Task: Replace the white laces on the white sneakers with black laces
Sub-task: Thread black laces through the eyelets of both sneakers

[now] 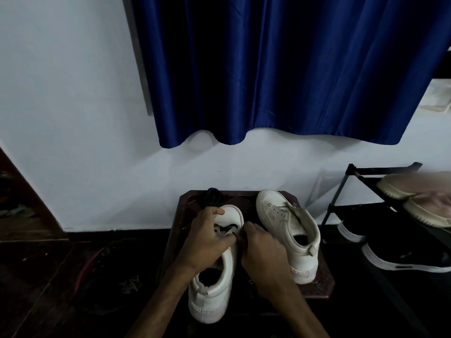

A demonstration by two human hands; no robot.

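Lacing the nearer white sneaker [212, 295] at lower centre, heel toward me, toe pointing up-frame: my left hand [207, 236] grips its forefoot, my right hand [264, 250] curls at the eyelets, apparently pinching the black lace [230, 226]; both equally near.

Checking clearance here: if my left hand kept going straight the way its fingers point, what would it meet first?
The left hand grips the near sneaker, so its toe cap comes first. Past that sits a dark bundle at the far edge of the stool, though depth is unclear.
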